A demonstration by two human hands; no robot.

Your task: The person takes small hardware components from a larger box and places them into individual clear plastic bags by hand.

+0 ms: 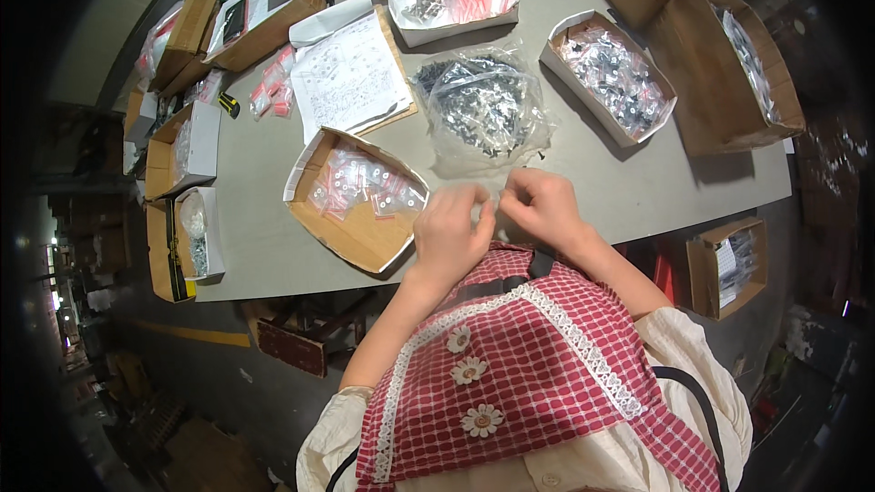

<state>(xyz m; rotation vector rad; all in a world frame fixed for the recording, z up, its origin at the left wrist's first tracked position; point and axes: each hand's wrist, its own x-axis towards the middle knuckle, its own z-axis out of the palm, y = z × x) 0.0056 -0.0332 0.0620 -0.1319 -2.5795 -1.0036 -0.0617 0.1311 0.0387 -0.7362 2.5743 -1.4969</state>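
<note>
Left hand (451, 232) and right hand (542, 205) pinch a small clear plastic bag (492, 203) between fingertips at the near table edge; it looks light, limp and slippery, best held by its top edge.

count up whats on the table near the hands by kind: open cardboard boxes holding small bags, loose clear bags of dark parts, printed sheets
Open cardboard boxes holding small bags: 3 — box of pink bags, white box, right box
Loose clear bags of dark parts: 1 — clear bag
Printed sheets: 1 — paper sheet
Total: 5
</note>
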